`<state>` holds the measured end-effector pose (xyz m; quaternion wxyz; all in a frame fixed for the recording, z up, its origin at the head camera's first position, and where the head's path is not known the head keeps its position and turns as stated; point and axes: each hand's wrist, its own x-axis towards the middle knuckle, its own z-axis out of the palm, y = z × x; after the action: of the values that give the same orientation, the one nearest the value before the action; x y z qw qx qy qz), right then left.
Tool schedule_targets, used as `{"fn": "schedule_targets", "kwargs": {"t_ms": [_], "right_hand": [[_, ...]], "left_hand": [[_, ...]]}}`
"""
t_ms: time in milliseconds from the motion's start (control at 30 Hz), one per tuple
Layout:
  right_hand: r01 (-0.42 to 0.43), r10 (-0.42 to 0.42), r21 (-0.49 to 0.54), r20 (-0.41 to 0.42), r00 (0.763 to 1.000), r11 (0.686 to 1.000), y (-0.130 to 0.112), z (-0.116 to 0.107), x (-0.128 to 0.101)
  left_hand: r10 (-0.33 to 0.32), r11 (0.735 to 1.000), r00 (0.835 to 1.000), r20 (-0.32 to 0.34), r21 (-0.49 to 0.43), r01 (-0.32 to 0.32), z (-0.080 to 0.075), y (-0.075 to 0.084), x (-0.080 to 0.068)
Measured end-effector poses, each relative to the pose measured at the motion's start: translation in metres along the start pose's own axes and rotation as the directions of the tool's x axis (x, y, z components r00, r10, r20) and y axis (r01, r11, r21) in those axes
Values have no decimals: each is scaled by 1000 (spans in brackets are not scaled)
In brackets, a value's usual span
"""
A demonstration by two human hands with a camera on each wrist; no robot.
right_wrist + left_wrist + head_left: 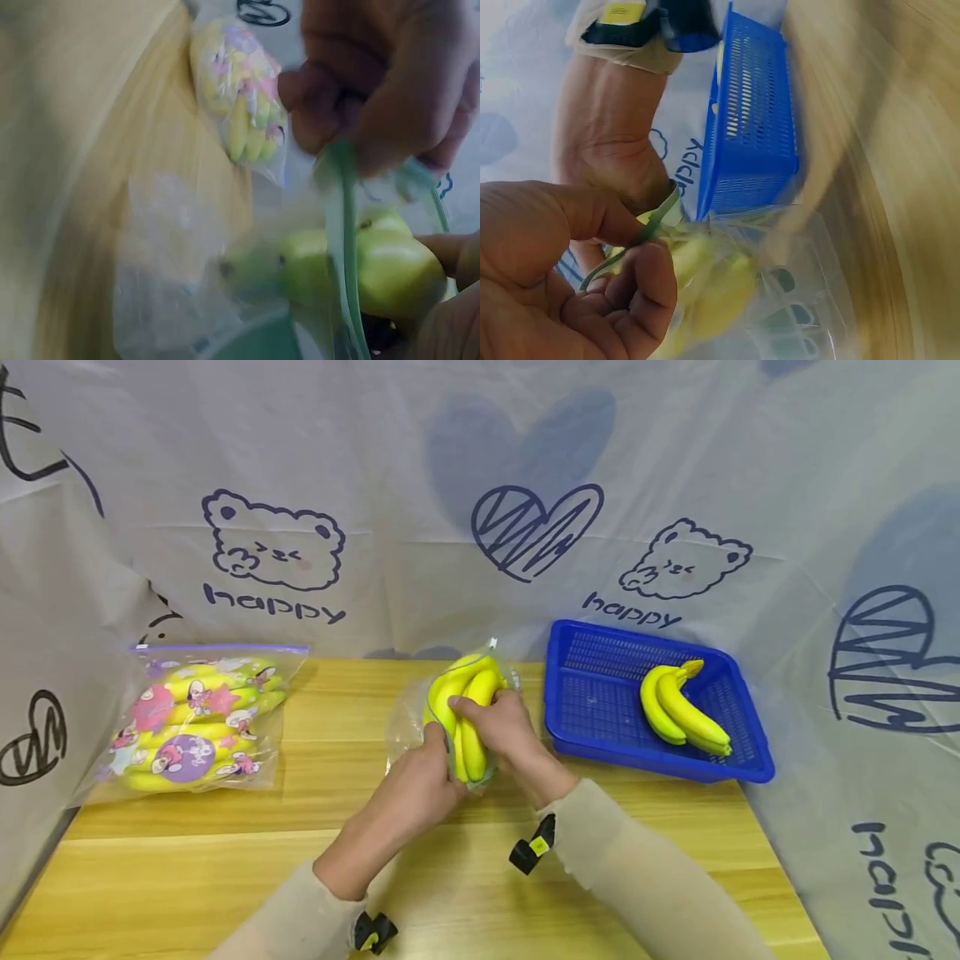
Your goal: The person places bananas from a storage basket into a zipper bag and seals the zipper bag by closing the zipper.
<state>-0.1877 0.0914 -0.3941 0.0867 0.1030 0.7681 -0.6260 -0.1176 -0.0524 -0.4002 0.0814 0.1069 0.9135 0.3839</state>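
A bunch of yellow bananas (pixel 467 703) sits inside a clear zip bag (pixel 405 718) at the middle of the wooden table (pixel 225 868). My left hand (pixel 427 777) pinches the bag's green zip edge (pixel 641 236) at the near side. My right hand (pixel 498 722) grips the same bag opening over the bananas; the right wrist view shows its fingers (pixel 375 97) pinching the green strip (pixel 341 247). Both wrist views are blurred.
A blue plastic basket (pixel 600 693) on the right holds another bunch of bananas (pixel 678 710). A printed zip bag filled with bananas (pixel 198 722) lies at the left. Cartoon-printed plastic sheeting (pixel 480 485) walls the table on three sides.
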Motion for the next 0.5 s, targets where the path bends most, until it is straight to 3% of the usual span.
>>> {"fn": "schedule_targets", "kwargs": {"t_ms": [67,233,367,500], "right_hand": [[10,-8,-97,30,1000,995,1,1,1],[10,15,-190,127,992,982,7,-2,5],[59,-2,-328,170,985,943,10,-5,1],[146,-39,-520,210,977,842,9,-1,-7]], "left_hand": [[-27,998,999,21,-51,29,-2,4,-3],[-85,993,996,17,-77,86,-7,6,-2],[-94,995,986,-140,4,95,-14,-3,11],[-50,990,960,-277,115,85,-21,-11,23]]}}
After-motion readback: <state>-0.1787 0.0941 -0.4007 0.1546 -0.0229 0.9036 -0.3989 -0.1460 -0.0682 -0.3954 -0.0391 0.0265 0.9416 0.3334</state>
